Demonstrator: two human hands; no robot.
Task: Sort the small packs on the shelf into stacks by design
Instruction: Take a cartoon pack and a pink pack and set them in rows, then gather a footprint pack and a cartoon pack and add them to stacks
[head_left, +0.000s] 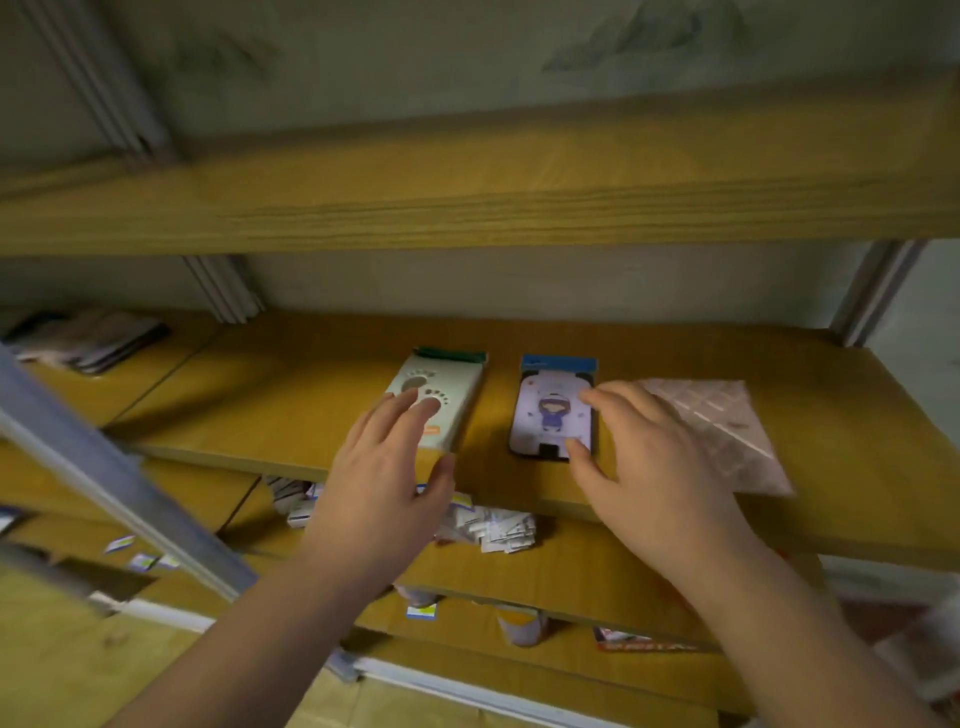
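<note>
Head view, looking down at a yellow wooden shelf (675, 525) with two small packs lying flat side by side near its front edge. The left pack (447, 387) is pale grey-white with a dark green top flap and a footprint design printed on its face. The right pack (550, 410) has a blue top flap and a lilac face showing a small cartoon figure in purple. The two packs lie apart, with bare shelf between them.

The left hand (387, 467) reaches in with fingers straight and spread, fingertips resting on the lower part of the footprint pack; it grips nothing. The right hand (649, 462) is also spread and relaxed, its fingertips touching the right edge of the cartoon pack and its thumb near the pack's bottom corner, without closing around it.

Just right of that hand lies a pinkish quilted sheet (727, 431). On the shelf below, a heap of small white packets (498, 527) shows.
</note>
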